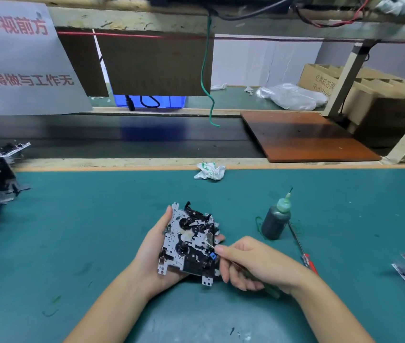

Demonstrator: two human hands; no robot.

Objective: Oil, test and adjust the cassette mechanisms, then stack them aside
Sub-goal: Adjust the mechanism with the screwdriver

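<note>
My left hand (156,246) cradles the cassette mechanism (189,241) just above the tabletop (92,233), fingers curled round its edges. I should keep it level and steady. My right hand (253,263) pinches a thin tool (258,277), tip touching the mechanism's right edge; light, exact touches seem best there.

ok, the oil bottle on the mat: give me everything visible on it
The oil bottle is small, dark and translucent-looking, apparently plastic, with a pale green cap tapering to a thin nozzle with a dark tip. It stands upright, leaning slightly, on the green mat, right of the held cassette mechanism. No hand touches it. A red-handled screwdriver lies against its right side; a green stain ring surrounds its base.
</note>
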